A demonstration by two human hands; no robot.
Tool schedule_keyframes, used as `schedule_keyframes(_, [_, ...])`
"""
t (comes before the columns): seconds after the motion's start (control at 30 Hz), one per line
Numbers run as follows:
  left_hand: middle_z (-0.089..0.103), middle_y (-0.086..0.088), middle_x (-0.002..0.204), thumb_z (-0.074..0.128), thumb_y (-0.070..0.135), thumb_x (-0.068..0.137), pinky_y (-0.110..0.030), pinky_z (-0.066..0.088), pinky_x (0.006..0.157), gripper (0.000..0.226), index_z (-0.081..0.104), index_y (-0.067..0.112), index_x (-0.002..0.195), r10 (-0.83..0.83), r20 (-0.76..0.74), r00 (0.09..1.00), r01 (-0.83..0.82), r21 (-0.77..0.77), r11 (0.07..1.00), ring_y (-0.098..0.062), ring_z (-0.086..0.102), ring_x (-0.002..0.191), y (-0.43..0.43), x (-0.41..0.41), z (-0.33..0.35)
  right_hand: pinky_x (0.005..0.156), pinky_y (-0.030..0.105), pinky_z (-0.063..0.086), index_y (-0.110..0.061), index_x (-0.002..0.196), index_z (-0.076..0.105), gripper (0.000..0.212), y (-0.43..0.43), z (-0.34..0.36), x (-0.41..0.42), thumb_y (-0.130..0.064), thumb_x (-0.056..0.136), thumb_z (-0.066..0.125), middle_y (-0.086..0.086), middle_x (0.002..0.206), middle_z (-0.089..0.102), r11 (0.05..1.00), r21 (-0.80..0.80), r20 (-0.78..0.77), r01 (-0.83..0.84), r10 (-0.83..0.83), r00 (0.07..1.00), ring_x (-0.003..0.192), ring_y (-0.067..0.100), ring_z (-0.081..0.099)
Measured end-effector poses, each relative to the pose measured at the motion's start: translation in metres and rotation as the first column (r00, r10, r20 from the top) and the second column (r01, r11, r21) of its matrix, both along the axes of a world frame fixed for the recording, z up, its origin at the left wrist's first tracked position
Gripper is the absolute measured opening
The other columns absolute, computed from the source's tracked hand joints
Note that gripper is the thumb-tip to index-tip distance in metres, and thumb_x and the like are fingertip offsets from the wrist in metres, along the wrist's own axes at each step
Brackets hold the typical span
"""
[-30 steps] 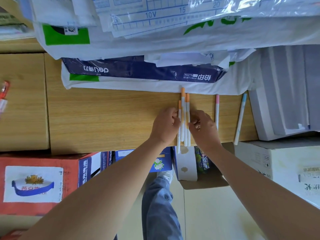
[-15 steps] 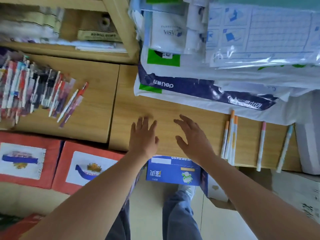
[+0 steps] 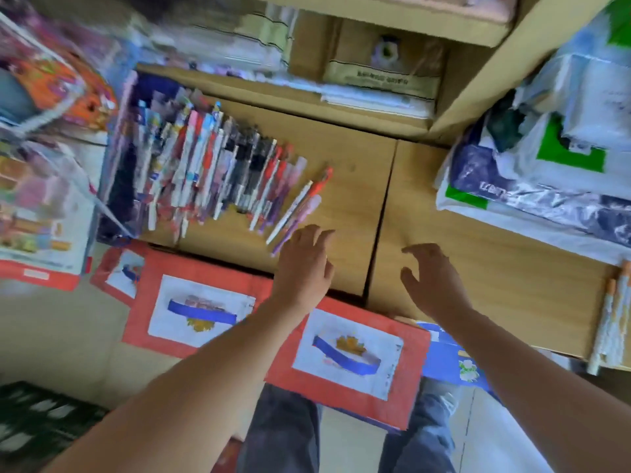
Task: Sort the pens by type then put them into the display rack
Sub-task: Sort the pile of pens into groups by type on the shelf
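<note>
The bench (image 3: pixel 345 199) looked like pale wood or wood-grain laminate, matt and smooth, streaked with fine grain; the shelf frame (image 3: pixel 478 97) above it had the same finish; the heaped pens (image 3: pixel 218 172) seemed to be plastic, some under clear glossy wrap, though blur hid the detail; the orange-capped pens (image 3: pixel 611 322) had pale barrels, their finish lost to blur; the boxes (image 3: pixel 140 302) were matt red cardboard, each with a white paper label printed in blue and yellow; the paper reams (image 3: pixel 546 186) lay in shiny, crinkled plastic film that caught the light; the trousers (image 3: pixel 280 435) were blue denim cloth; the floor (image 3: pixel 61 336) was pale and smooth.
</note>
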State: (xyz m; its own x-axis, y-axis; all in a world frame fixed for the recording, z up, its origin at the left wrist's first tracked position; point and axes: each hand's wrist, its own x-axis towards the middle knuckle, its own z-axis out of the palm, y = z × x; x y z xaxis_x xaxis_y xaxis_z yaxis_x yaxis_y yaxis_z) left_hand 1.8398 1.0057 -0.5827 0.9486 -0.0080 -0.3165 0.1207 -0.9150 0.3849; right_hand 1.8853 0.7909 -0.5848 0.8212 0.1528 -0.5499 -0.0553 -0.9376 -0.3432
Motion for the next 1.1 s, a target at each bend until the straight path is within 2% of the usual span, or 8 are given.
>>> schedule_keyframes(0.1, [0.053, -0.011, 0.120, 0.056, 0.011, 0.080, -0.041, 0.044, 0.085, 0.047, 0.054, 0.015, 0.127, 0.053, -0.021, 0.998, -0.051, 0.093, 0.994, -0.033, 0.050, 0.110, 0.055, -0.001, -0.004, 0.086, 0.035, 0.049, -0.016, 0.125, 0.059, 0.037, 0.066, 0.003, 0.004, -0.011, 0.088, 0.059, 0.011, 0.121, 0.055, 0.977, 0.207, -0.011, 0.050, -0.049, 0.999, 0.091, 0.027, 0.064])
schedule_keyframes(0.17, [0.050, -0.010, 0.122, 0.056, 0.013, 0.082, -0.041, 0.044, 0.085, 0.047, 0.053, 0.018, 0.128, 0.078, -0.032, 0.996, -0.074, 0.098, 0.992, -0.032, 0.049, 0.111, 0.081, 0.000, -0.007, 0.085, 0.035, 0.050, -0.020, 0.128, 0.056, 0.039, 0.102, 0.002, 0.005, -0.012, 0.089, 0.057, 0.009, 0.116, 0.058, 0.959, 0.284, -0.006, 0.009, -0.007, 1.000, 0.085, 0.024, 0.064])
schedule_keyframes(0.33, [0.033, -0.007, 0.142, 0.054, 0.022, 0.092, -0.036, 0.040, 0.099, 0.050, 0.040, 0.028, 0.140, 0.029, -0.114, 0.993, -0.020, 0.075, 0.997, -0.025, 0.038, 0.126, 0.111, 0.002, -0.018, 0.088, 0.041, 0.049, -0.030, 0.146, 0.032, 0.056, 0.157, -0.013, 0.008, -0.021, 0.095, 0.051, 0.007, 0.127, 0.045, 0.960, 0.175, -0.114, -0.219, 0.241, 0.964, 0.103, 0.028, 0.058])
schedule_keyframes(0.53, [0.042, -0.008, 0.127, 0.054, 0.016, 0.089, -0.030, 0.045, 0.084, 0.040, 0.049, 0.020, 0.128, 0.020, -0.044, 0.999, -0.020, 0.000, 1.000, -0.022, 0.048, 0.111, 0.123, 0.005, -0.025, 0.083, 0.038, 0.049, -0.027, 0.135, 0.046, 0.044, 0.158, -0.026, 0.013, -0.018, 0.093, 0.054, 0.007, 0.117, 0.045, 0.973, 0.126, -0.019, -0.192, 0.196, 0.980, 0.103, 0.027, 0.054])
schedule_keyframes(0.77, [0.043, -0.010, 0.127, 0.051, 0.015, 0.090, -0.029, 0.049, 0.077, 0.039, 0.048, 0.016, 0.129, 0.045, -0.076, 0.996, -0.048, -0.034, 0.998, -0.023, 0.050, 0.108, 0.123, 0.017, -0.023, 0.077, 0.035, 0.050, -0.019, 0.125, 0.057, 0.035, 0.145, -0.030, 0.034, -0.015, 0.090, 0.057, 0.008, 0.116, 0.048, 0.982, 0.102, 0.068, -0.160, 0.153, 0.986, 0.098, 0.027, 0.057])
schedule_keyframes(0.87, [0.043, -0.010, 0.130, 0.052, 0.015, 0.090, -0.030, 0.051, 0.077, 0.042, 0.047, 0.015, 0.132, 0.048, -0.085, 0.995, -0.051, -0.035, 0.998, -0.023, 0.051, 0.108, 0.125, 0.020, -0.024, 0.078, 0.032, 0.049, -0.017, 0.126, 0.058, 0.037, 0.150, -0.030, 0.044, -0.013, 0.089, 0.058, 0.007, 0.115, 0.048, 0.981, 0.153, 0.094, -0.123, 0.109, 0.990, 0.098, 0.025, 0.058])
schedule_keyframes(1.0, [0.042, -0.010, 0.131, 0.051, 0.013, 0.091, -0.031, 0.051, 0.079, 0.046, 0.046, 0.015, 0.136, 0.034, -0.100, 0.994, -0.040, -0.051, 0.998, -0.023, 0.051, 0.110, 0.127, 0.018, -0.023, 0.085, 0.038, 0.052, -0.018, 0.131, 0.054, 0.042, 0.155, -0.028, 0.049, -0.012, 0.089, 0.058, 0.004, 0.116, 0.047, 0.970, 0.214, 0.064, -0.117, 0.105, 0.992, 0.097, 0.022, 0.058])
schedule_keyframes(1.1, [0.045, -0.009, 0.128, 0.052, 0.013, 0.090, -0.031, 0.047, 0.082, 0.038, 0.052, 0.014, 0.128, 0.059, -0.068, 0.996, -0.061, -0.021, 0.998, -0.023, 0.052, 0.107, 0.131, 0.014, -0.018, 0.086, 0.040, 0.052, -0.018, 0.133, 0.051, 0.043, 0.155, -0.025, 0.049, -0.014, 0.090, 0.057, 0.004, 0.119, 0.048, 0.974, 0.196, 0.051, -0.116, 0.108, 0.993, 0.100, 0.021, 0.058])
